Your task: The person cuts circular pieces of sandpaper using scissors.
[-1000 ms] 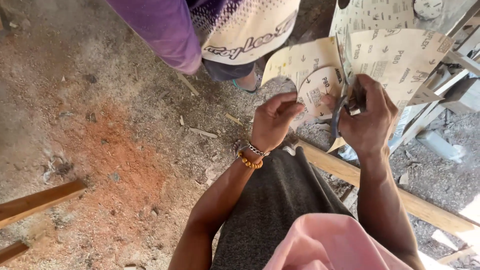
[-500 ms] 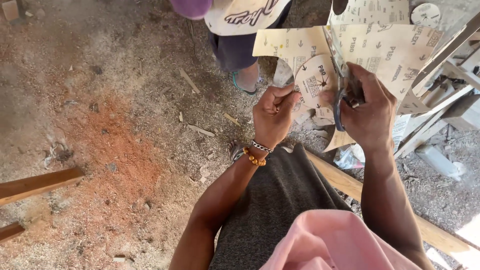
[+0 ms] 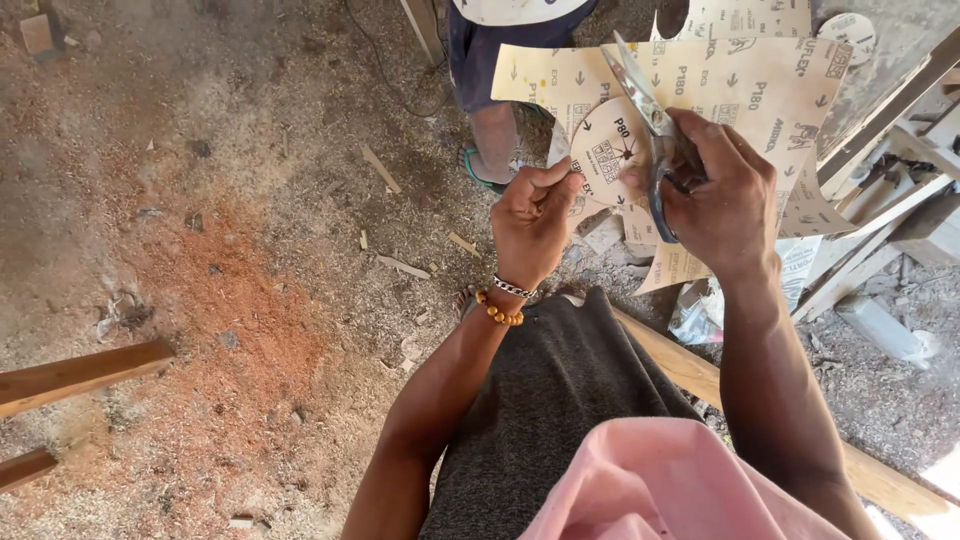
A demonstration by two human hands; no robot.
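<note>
round sanding disc [image 3: 612, 150] laid flat against tan sandpaper sheet [image 3: 760, 95], likely as cutting template; left hand [image 3: 530, 220] just below-left of disc, fingers curled shut, pinching disc edge with sheet to keep both from slipping; right hand [image 3: 720, 195] right of disc, fingers closed through scissors [image 3: 650, 120] handles, blades apart, tips pointing up past disc; lower sheet hidden behind right hand; another person's leg [image 3: 495, 135] left of disc, body cut off at top edge; wooden plank [image 3: 690, 370] below disc

One pair of metal scissors [image 3: 645, 120], one round tan sandpaper disc [image 3: 610, 150], one large tan sandpaper sheet [image 3: 760, 90], two bracelets at one wrist [image 3: 503, 298], two brown wooden boards [image 3: 80, 375] lying at left.
</note>
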